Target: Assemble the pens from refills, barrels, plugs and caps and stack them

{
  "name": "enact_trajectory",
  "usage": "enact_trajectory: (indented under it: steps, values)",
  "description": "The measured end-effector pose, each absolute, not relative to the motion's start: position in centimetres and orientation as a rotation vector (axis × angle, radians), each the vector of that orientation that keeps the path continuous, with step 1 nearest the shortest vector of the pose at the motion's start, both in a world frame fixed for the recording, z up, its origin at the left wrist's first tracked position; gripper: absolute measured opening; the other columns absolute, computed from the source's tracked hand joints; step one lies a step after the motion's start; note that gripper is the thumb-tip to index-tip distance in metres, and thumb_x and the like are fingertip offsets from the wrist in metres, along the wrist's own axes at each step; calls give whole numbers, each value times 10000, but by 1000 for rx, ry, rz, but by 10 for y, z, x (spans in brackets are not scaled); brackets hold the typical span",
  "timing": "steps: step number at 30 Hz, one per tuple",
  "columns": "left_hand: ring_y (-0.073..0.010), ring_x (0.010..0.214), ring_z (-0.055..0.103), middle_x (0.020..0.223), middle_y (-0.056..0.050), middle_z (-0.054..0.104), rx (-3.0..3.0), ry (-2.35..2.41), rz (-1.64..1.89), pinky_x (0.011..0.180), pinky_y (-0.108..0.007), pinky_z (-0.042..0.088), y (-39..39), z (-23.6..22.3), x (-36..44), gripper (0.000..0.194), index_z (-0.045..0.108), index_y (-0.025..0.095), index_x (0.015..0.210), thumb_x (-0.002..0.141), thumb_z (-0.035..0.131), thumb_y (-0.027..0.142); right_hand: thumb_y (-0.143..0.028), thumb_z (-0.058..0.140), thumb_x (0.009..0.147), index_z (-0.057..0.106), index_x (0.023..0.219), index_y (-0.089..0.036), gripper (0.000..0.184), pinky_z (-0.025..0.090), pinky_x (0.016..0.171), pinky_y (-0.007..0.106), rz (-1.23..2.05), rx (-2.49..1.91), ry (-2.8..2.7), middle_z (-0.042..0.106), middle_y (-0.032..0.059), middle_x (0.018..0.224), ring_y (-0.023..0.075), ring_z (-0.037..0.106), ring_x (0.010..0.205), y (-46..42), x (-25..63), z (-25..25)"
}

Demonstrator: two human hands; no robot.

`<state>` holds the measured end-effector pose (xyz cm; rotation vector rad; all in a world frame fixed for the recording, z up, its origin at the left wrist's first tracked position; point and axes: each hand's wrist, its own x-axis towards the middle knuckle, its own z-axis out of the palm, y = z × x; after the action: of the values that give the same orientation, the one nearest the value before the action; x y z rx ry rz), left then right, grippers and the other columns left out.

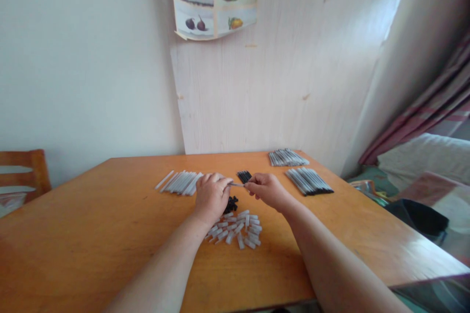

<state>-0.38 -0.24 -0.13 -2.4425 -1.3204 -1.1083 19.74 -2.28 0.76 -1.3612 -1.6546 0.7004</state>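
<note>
My left hand (211, 194) and my right hand (265, 189) meet over the middle of the orange wooden table (91, 234). Between them they pinch a thin clear pen barrel (237, 185), one hand at each end. Both sets of fingers are closed on it. Just below the hands lie a small heap of black plugs (231, 203) and several short translucent pen caps (238, 230). A row of clear empty barrels (180, 182) lies left of my left hand. A short bundle of black refills (244, 176) sits just behind the held barrel.
Two rows of assembled pens lie at the table's far right, one (287, 157) near the wall and one (308, 181) closer. A wooden chair (24, 171) stands at the left. A fruit poster (213, 0) hangs on the wall. Bedding and a dark bag (418, 217) lie right of the table.
</note>
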Motion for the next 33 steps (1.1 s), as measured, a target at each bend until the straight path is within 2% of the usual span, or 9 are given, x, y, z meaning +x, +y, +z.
enact_trajectory:
  steps: [3, 6, 16, 23, 33]
  values:
    - [-301, 1091, 499, 1160, -102, 618, -2367, -1331, -1163, 953, -448, 334, -1, -1, -6, 337, 657, 268, 1145, 815, 592, 272, -351, 592, 766, 614, 684, -183, 189, 330, 461, 206, 591, -1361, -1619, 591, -5, 574, 104, 482, 508, -20, 203, 7]
    - [-308, 1135, 488, 1207, -115, 594, -2292, -1357, -1243, 997, -454, 323, 2, 1, -9, 371, 633, 238, 1181, 816, 586, 289, -369, 580, 757, 591, 664, -184, 207, 302, 468, 215, 428, -1409, -1498, 535, -21, 543, 110, 453, 517, -16, 214, 8]
    - [-287, 1079, 534, 1118, -111, 638, -2268, -1378, -1314, 979, -439, 364, 15, -4, -16, 278, 671, 215, 1061, 836, 555, 330, -453, 539, 761, 645, 722, -184, 293, 290, 503, 255, 46, -1633, -1145, 612, 27, 627, 157, 495, 563, -15, 268, 15]
    - [-271, 1060, 559, 1070, -91, 661, -2248, -1414, -1323, 981, -421, 383, 20, -3, -19, 262, 680, 212, 1015, 840, 541, 349, -422, 505, 788, 669, 710, -165, 315, 301, 539, 262, -129, -1880, -1123, 635, 52, 660, 168, 521, 615, -32, 305, 15]
    - [-253, 1025, 592, 1024, -72, 689, -2241, -1426, -1311, 964, -399, 420, 27, -5, -19, 258, 691, 216, 973, 836, 529, 363, -422, 450, 859, 721, 902, -196, 356, 335, 585, 259, -194, -2251, -1017, 709, 98, 879, 207, 595, 793, -60, 353, 2]
